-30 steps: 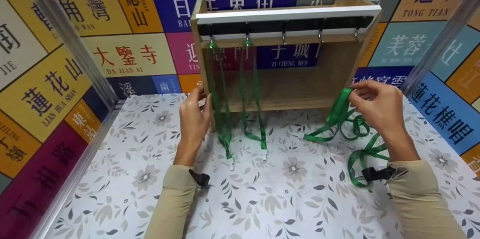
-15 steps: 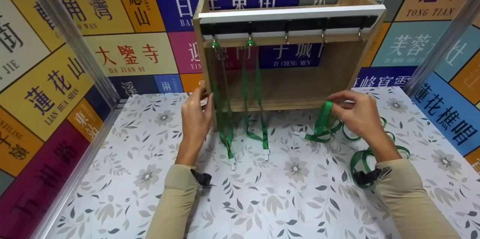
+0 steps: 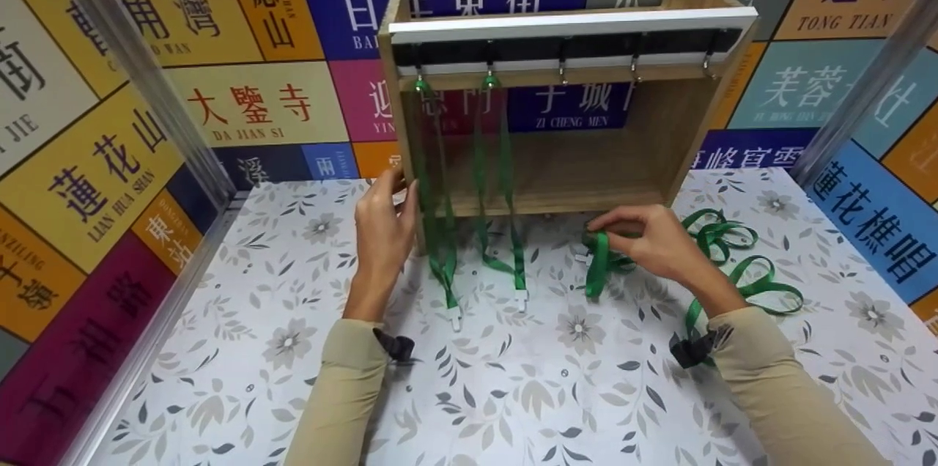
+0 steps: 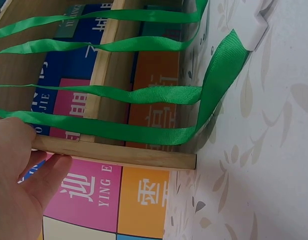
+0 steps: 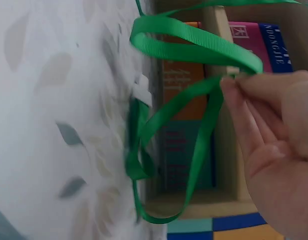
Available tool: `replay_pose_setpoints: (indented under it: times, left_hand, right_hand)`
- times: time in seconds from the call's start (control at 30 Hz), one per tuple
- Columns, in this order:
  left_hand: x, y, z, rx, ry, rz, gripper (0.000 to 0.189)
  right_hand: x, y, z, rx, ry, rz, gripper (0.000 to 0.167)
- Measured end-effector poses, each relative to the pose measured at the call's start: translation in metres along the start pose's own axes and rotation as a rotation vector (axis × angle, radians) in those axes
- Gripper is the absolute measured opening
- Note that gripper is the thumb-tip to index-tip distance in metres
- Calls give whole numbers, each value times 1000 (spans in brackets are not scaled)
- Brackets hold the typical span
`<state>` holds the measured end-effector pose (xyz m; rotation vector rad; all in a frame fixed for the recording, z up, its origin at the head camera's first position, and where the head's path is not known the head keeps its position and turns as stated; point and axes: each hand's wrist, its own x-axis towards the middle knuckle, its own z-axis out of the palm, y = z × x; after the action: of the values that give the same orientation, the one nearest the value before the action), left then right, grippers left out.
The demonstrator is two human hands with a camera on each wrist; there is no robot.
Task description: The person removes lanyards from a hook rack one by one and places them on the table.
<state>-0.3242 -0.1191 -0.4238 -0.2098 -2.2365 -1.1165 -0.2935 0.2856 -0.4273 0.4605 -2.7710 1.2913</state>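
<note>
A wooden rack (image 3: 571, 206) stands with a row of several metal hooks (image 3: 563, 70) along its top front. My left hand (image 3: 385, 231) holds the rack's left side panel (image 4: 124, 152) between thumb and fingers. Two green lanyards hang from the two leftmost hooks: the first lanyard (image 3: 431, 217) and the second lanyard (image 3: 506, 180), their white clips resting on the table. My right hand (image 3: 656, 242) pinches another green lanyard (image 3: 598, 268) between thumb and fingertips, just in front of the rack. Its strap loops down in the right wrist view, near a white clip (image 5: 142, 92).
More green lanyard loops (image 3: 766, 290) lie on the table right of the rack, partly beneath the right forearm. A floral cloth (image 3: 542, 378) covers the table. Clear upright posts (image 3: 154, 78) and a sign-printed backdrop (image 3: 264, 103) stand behind.
My right hand has moved left and lower, carrying the pinched lanyard from beside the rack's right side to in front of it. The left hand stays on the panel.
</note>
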Motion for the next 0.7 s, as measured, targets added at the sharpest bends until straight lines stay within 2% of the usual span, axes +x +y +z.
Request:
replay_pose_setpoints:
  times: [0.07,0.27,0.33,0.47,0.63,0.7]
  left_hand:
    - [0,0,0,1,-4,-4,34]
    - [1,1,-1,5,-5,-6,34]
    - [1,1,-1,1,-3,-4,34]
    - [1,1,-1,1,-7,-9,35]
    - [0,2,-1,11,-15,-25,36]
    - [0,2,-1,6,-13,-20,36]
  right_hand:
    - [3,1,5,-12,-16,-14,17]
    - [10,6,18,-225,-12,-51,18]
    - [12,8,22,-251,-17,-57,20]
    - [16,7,33,-218,-59,-66,23]
    - [19,5,43,-95,-155,-64,25]
    - [20,5,42,-87,-156,-63,25]
